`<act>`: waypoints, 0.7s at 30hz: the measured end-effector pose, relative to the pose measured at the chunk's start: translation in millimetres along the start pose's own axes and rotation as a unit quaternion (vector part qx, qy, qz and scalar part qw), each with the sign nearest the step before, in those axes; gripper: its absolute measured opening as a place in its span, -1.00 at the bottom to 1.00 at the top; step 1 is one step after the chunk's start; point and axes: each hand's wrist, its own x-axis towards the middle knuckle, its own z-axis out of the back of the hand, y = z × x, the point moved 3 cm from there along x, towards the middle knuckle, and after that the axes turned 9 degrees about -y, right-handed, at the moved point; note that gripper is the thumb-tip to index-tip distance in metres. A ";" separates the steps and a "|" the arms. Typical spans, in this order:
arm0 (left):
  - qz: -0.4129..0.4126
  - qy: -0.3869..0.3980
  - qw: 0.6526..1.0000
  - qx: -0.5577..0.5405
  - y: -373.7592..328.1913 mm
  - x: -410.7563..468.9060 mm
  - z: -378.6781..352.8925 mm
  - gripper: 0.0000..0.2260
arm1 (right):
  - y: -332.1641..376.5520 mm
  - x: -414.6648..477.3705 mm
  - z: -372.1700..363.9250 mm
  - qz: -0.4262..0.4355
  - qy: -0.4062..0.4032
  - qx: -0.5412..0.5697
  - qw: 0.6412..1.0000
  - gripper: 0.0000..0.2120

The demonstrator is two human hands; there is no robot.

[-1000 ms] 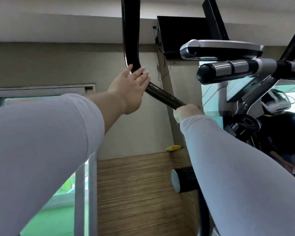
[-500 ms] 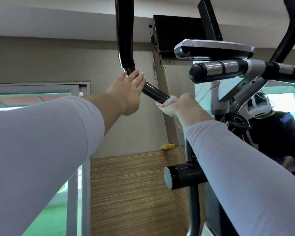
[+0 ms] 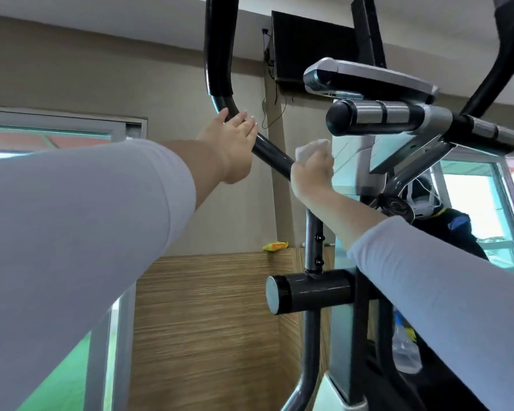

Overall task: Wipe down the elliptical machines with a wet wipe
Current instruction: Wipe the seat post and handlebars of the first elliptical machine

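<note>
The elliptical's black moving handlebar (image 3: 269, 152) runs down from the top, bends and slants toward the lower right. My left hand (image 3: 230, 145) rests on the bend with straight fingers laid over the bar. Just below it my right hand (image 3: 310, 170) grips the bar with a white wet wipe (image 3: 310, 146) bunched in its fingers against the tube. The grey console (image 3: 365, 77) and the fixed grip with silver sensors (image 3: 377, 117) sit to the upper right.
A black pivot cylinder (image 3: 306, 292) juts out below my right arm. A spray bottle (image 3: 405, 348) stands low on the right. A wooden panel (image 3: 208, 321), a wall-mounted screen (image 3: 312, 46), a yellow packet (image 3: 275, 246) and a person in the mirror (image 3: 433, 209) lie behind.
My right hand with the wipe slid up the slanted bar, then slightly back down. My left hand stayed on the bend. The view tilted a little.
</note>
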 end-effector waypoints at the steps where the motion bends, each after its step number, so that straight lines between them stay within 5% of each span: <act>1: -0.002 0.003 1.000 0.001 0.5 0.2 0.2 -0.44 | 2.5 -12.3 -10.2 0.064 0.046 -0.015 0.997 -0.38; 4: -0.009 0.010 1.000 0.000 3.9 0.2 0.8 -0.44 | -6.3 -17.5 -33.1 0.179 0.118 -0.151 0.965 -0.35; 9: -0.025 0.013 1.000 -0.002 8.2 3.3 1.4 -0.44 | -4.8 3.1 -22.5 0.283 0.092 -0.130 0.946 -0.36; 12: -0.033 0.011 0.999 -0.006 11.6 4.3 -0.3 -0.45 | 8.0 12.7 -23.0 0.277 0.056 -0.130 0.950 -0.59; 18: -0.040 -0.018 0.999 -0.013 13.5 2.8 -0.1 -0.46 | 21.0 21.7 -45.0 0.198 0.024 -0.202 0.959 -0.68; 21: -0.032 -0.025 0.999 -0.023 13.6 2.4 -0.4 -0.47 | 9.1 11.5 -45.9 0.227 -0.039 -0.213 0.950 -0.76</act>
